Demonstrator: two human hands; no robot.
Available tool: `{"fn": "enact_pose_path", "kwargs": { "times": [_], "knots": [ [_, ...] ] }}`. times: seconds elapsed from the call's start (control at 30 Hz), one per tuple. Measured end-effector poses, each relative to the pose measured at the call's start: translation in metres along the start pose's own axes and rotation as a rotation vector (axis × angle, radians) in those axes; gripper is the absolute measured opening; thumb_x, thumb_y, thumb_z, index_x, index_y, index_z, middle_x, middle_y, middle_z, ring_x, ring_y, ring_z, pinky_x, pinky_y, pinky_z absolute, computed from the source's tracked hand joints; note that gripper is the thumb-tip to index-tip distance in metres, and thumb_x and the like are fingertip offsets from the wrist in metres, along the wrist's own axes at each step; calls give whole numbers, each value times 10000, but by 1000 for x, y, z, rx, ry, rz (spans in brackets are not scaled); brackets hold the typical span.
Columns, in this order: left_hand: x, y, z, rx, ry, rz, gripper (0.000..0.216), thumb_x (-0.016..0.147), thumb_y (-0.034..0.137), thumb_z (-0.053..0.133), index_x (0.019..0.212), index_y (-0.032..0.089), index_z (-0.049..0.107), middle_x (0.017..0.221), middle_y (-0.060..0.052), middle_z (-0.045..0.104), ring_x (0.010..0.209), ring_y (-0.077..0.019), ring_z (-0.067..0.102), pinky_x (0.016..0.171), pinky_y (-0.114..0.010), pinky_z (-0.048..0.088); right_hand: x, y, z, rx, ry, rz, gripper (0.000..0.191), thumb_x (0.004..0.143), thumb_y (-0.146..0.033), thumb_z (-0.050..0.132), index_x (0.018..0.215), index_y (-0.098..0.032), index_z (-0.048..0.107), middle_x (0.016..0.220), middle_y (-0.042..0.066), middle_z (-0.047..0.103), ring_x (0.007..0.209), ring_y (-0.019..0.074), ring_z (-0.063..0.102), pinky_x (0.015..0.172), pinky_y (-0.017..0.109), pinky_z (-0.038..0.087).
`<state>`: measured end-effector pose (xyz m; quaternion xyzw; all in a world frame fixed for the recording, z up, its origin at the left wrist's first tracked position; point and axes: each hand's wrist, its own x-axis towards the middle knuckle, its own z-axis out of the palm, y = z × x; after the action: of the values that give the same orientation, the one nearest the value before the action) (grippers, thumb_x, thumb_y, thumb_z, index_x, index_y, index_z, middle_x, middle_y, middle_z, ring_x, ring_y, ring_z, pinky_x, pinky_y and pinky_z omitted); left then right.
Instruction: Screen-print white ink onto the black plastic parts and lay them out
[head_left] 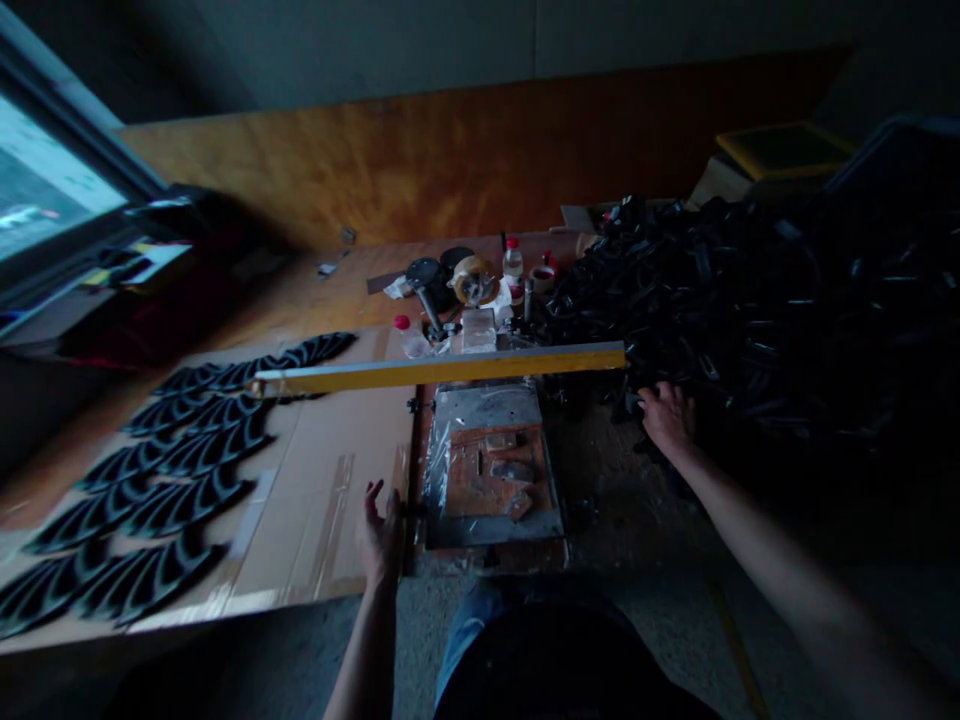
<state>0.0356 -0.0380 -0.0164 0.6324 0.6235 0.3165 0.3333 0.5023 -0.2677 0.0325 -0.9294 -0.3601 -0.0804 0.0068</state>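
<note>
Dim wooden bench (322,300). Your right hand (666,415) lies at the near edge of the black parts pile (750,300), fingers among the pieces; grip not discernible. Your left hand (381,535) hangs open and empty, just beside the jig (487,470).

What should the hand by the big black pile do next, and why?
Probably close the right hand on one black piece at the edge of the pile: it touches there, the metal plate under the yellow bar looks bare of such a piece, and the left hand is open beside it.
</note>
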Motion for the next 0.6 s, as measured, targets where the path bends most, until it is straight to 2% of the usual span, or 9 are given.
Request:
{"fn": "enact_pose_path", "kwargs": {
  "times": [0.07,0.13,0.23,0.3,0.4,0.47,0.5,0.57,0.6],
  "knots": [
    [3,24,-1,-130,-1,-16,505,857,502,527,1242,180,579,1369,-142,560,1253,-266,542,1049,-416,437,-14,-28,3,164,-23,-130,369,981,-259,390,1265,-208,620,1118,121,612,1052,248,509,891,380,394],
    [13,57,-2,-277,-27,-11,486,835,492,580,1194,165,604,1150,-131,674,1053,-234,649,954,-400,500,-33,-73,5,391,-102,-327,398,995,-243,358,1315,-214,591,1145,94,627,1024,195,551,899,319,427],
    [36,121,-3,-533,-65,133,483,836,498,602,1191,169,597,789,-30,674,750,-145,662,784,-314,549,-61,-153,1,617,-181,-612,411,1000,-195,323,1283,-241,618,1211,48,612,1053,143,560,924,260,445],
    [52,164,-5,-697,-64,260,445,890,514,517,1167,172,585,681,12,613,614,-112,604,645,-266,538,-73,-197,-4,602,-183,-729,399,991,-181,347,1247,-251,645,1187,44,619,1078,157,539,959,280,433],
    [70,210,-9,-804,-26,385,393,950,461,399,867,136,604,531,35,492,468,-89,479,513,-225,466,-81,-232,-12,444,-167,-771,392,981,-188,370,1254,-245,644,1158,81,628,1103,210,514,986,361,418],
    [74,219,-14,-776,-41,397,438,952,457,389,720,137,578,487,35,451,423,-81,425,472,-212,414,-84,-237,-15,344,-150,-749,405,978,-193,371,1299,-247,612,1149,105,636,1122,242,518,971,406,434],
    [74,217,-16,-740,-63,391,455,947,474,399,714,133,590,500,26,472,434,-83,438,475,-212,406,-85,-236,-15,306,-134,-740,404,972,-189,392,1312,-251,601,1147,108,644,1124,251,531,953,415,453],
    [66,203,-22,-675,-118,351,488,928,539,419,801,127,650,597,-4,569,516,-100,518,522,-220,424,-85,-229,-15,256,-66,-709,329,942,-181,496,1226,-224,659,1066,91,691,1060,222,598,905,382,505],
    [60,193,-26,-654,-151,320,501,911,570,436,854,133,674,662,-17,613,576,-112,556,558,-226,438,-84,-223,-14,239,-23,-685,241,921,-203,558,1110,-190,708,965,63,713,984,192,642,865,330,533]
  ]
}}
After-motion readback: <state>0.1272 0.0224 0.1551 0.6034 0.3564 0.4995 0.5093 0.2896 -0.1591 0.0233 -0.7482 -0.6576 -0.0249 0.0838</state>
